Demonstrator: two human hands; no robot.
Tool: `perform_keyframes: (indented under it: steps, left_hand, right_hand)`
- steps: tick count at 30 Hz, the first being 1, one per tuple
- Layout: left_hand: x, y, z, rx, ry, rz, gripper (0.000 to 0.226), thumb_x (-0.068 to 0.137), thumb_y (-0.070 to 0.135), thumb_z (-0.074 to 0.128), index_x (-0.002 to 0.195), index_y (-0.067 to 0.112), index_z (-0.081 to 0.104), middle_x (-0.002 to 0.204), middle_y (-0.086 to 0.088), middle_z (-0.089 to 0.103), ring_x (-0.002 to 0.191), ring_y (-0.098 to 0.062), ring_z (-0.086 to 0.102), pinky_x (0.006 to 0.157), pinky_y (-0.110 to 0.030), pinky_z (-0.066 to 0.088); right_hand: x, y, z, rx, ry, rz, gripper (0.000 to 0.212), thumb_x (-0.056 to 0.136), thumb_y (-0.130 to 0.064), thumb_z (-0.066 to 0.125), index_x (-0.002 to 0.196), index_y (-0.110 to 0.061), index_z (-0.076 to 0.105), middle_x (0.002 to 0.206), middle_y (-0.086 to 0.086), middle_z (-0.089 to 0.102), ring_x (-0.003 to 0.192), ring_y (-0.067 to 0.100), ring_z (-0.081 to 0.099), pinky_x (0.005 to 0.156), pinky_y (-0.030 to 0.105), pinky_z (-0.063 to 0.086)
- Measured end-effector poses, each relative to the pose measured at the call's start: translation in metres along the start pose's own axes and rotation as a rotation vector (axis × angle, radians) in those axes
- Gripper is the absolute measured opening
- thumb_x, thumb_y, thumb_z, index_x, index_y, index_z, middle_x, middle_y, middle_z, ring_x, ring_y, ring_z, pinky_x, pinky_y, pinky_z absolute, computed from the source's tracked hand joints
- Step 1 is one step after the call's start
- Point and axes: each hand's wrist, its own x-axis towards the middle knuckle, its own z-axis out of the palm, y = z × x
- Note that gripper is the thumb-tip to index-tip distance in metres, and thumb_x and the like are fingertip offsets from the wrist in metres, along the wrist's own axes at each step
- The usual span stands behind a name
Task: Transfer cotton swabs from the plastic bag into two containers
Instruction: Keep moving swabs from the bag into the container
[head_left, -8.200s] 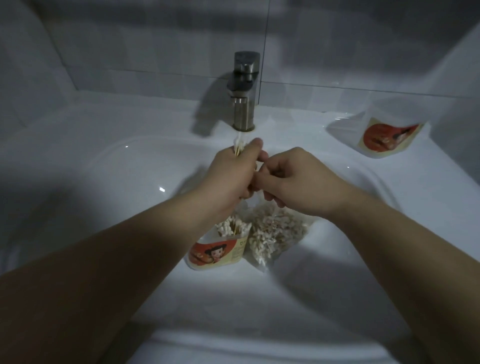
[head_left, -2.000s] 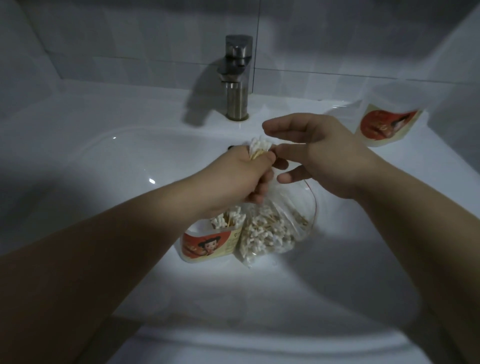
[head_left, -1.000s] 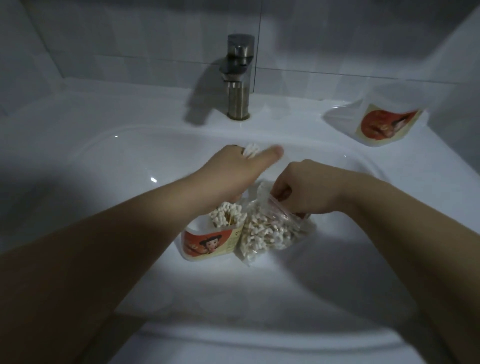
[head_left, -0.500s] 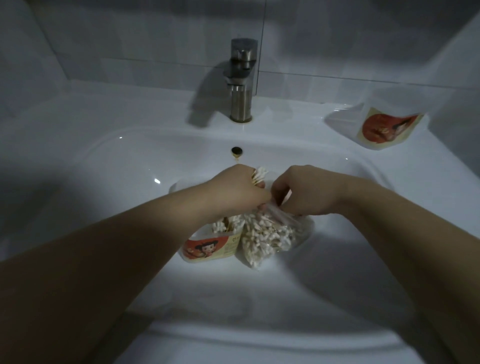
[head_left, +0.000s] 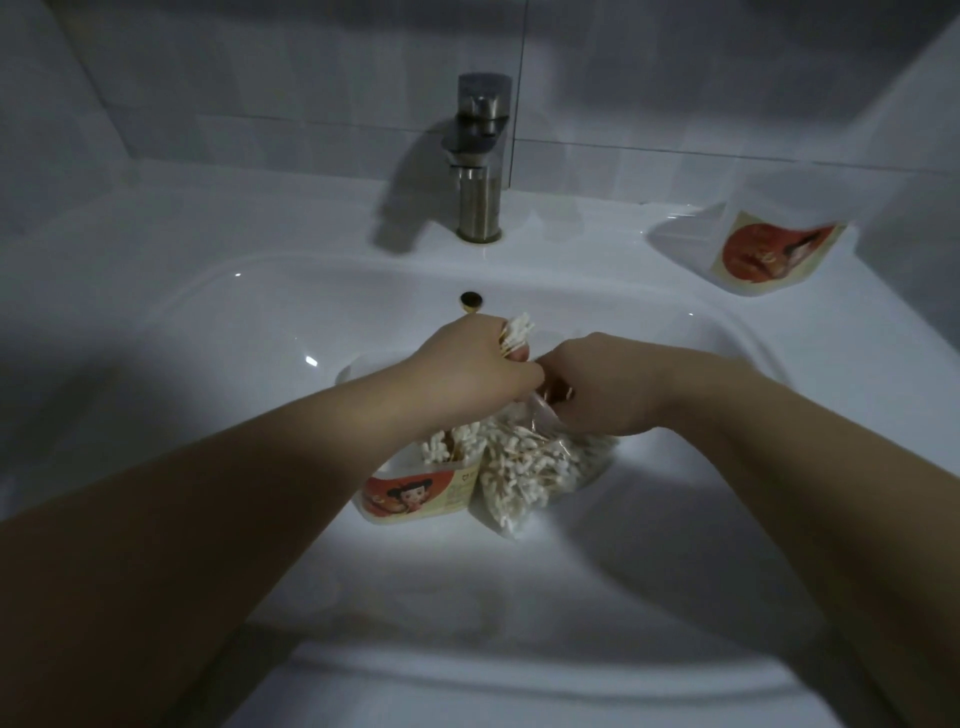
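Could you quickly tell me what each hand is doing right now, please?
Left hand: closed around a bundle of cotton swabs.
Right hand: fingers curled, apparently pinching the mouth of the plastic bag.

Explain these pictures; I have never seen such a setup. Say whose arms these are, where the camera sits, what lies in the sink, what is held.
No machine here: the bare arms are a person's, and the one camera sits on their head, looking down. All pictures share that view. In the white ceramic sink sit a clear plastic container with a red cartoon label, holding swabs, and beside it a clear plastic bag of cotton swabs. The left hand grips a small bundle of cotton swabs; the right hand pinches the bag's mouth. A second labelled container sits on the ledge, right of the steel faucet.
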Motion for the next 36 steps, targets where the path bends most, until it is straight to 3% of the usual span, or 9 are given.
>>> perform_keyframes:
  steps: [2, 8, 13, 18, 22, 26, 31, 34, 36]
  left_hand:
    - [0.000, -0.001, -0.001, 0.005, -0.003, 0.004, 0.050, 0.082, 0.015, 0.066, 0.047, 0.024, 0.031, 0.040, 0.013, 0.029, 0.041, -0.007, 0.029, 0.059, -0.034, 0.030]
    - [-0.002, 0.003, -0.002, 0.057, 0.024, 0.014, 0.047, 0.084, 0.015, 0.065, 0.052, 0.022, 0.032, 0.039, 0.011, 0.032, 0.046, -0.010, 0.032, 0.062, -0.035, 0.034]
    - [-0.002, 0.003, -0.008, 0.090, 0.094, 0.019, 0.042, 0.085, 0.019, 0.065, 0.056, 0.020, 0.034, 0.050, 0.007, 0.039, 0.052, -0.015, 0.041, 0.062, -0.036, 0.040]
    - [0.000, 0.000, -0.016, 0.168, 0.138, -0.015, 0.038, 0.086, 0.028, 0.065, 0.061, 0.019, 0.038, 0.057, 0.004, 0.041, 0.054, -0.016, 0.041, 0.052, -0.030, 0.029]
    - [-0.001, -0.001, -0.018, 0.285, 0.039, -0.071, 0.037, 0.084, 0.029, 0.067, 0.059, 0.020, 0.041, 0.049, 0.010, 0.041, 0.046, -0.010, 0.041, 0.041, -0.022, 0.028]
    - [-0.005, 0.003, -0.017, 0.445, 0.092, 0.193, 0.036, 0.083, 0.016, 0.065, 0.060, 0.019, 0.037, 0.057, 0.003, 0.042, 0.053, -0.010, 0.042, 0.045, -0.019, 0.028]
    - [-0.010, 0.019, -0.001, 0.038, 0.386, 0.396, 0.046, 0.090, 0.027, 0.069, 0.059, 0.026, 0.035, 0.060, 0.007, 0.045, 0.059, -0.006, 0.046, 0.056, -0.018, 0.034]
    - [-0.007, 0.015, 0.001, 0.037, 0.262, 0.312, 0.030, 0.089, 0.015, 0.068, 0.066, 0.011, 0.050, 0.080, -0.004, 0.058, 0.074, -0.015, 0.057, 0.070, -0.031, 0.044]
    - [-0.006, 0.010, -0.002, 0.118, 0.165, 0.263, 0.027, 0.085, 0.005, 0.061, 0.064, 0.013, 0.047, 0.072, 0.001, 0.054, 0.068, -0.009, 0.052, 0.063, -0.028, 0.039]
  right_hand:
    - [0.002, 0.000, 0.001, -0.032, -0.001, -0.011, 0.017, 0.091, -0.022, 0.053, 0.081, -0.035, 0.054, 0.079, -0.010, 0.063, 0.074, 0.016, 0.059, 0.067, 0.026, 0.044]
    - [0.005, -0.003, 0.004, -0.114, 0.089, -0.048, 0.036, 0.087, -0.011, 0.052, 0.055, -0.023, 0.040, 0.056, -0.003, 0.043, 0.054, 0.009, 0.040, 0.049, 0.022, 0.026]
    - [0.001, 0.001, -0.005, -0.124, 0.196, -0.100, 0.021, 0.085, -0.015, 0.055, 0.066, -0.011, 0.063, 0.062, 0.006, 0.059, 0.062, 0.023, 0.052, 0.058, 0.031, 0.039]
    - [-0.006, 0.016, -0.016, 0.021, 0.283, -0.085, 0.024, 0.087, -0.021, 0.065, 0.064, -0.013, 0.066, 0.052, -0.003, 0.059, 0.053, 0.009, 0.054, 0.056, 0.014, 0.038]
    - [-0.010, 0.019, -0.018, 0.194, 0.271, -0.012, 0.021, 0.091, -0.022, 0.065, 0.072, -0.017, 0.073, 0.061, -0.008, 0.072, 0.061, 0.001, 0.068, 0.072, 0.028, 0.055]
    - [-0.010, 0.013, -0.019, 0.199, 0.278, -0.012, 0.021, 0.091, -0.019, 0.064, 0.071, -0.021, 0.072, 0.061, -0.012, 0.071, 0.057, -0.004, 0.066, 0.066, 0.024, 0.051]
    - [-0.012, 0.008, -0.022, 0.162, 0.272, -0.002, 0.028, 0.089, -0.018, 0.063, 0.061, -0.023, 0.067, 0.058, -0.012, 0.069, 0.060, -0.001, 0.063, 0.063, 0.026, 0.049]
    - [-0.013, 0.009, -0.023, 0.160, 0.266, -0.007, 0.024, 0.089, -0.019, 0.063, 0.067, -0.026, 0.070, 0.058, -0.013, 0.069, 0.059, -0.004, 0.063, 0.062, 0.022, 0.045]
    - [-0.013, 0.011, -0.024, 0.166, 0.276, -0.015, 0.019, 0.092, -0.020, 0.063, 0.076, -0.023, 0.074, 0.061, -0.015, 0.070, 0.062, -0.005, 0.065, 0.066, 0.023, 0.050]
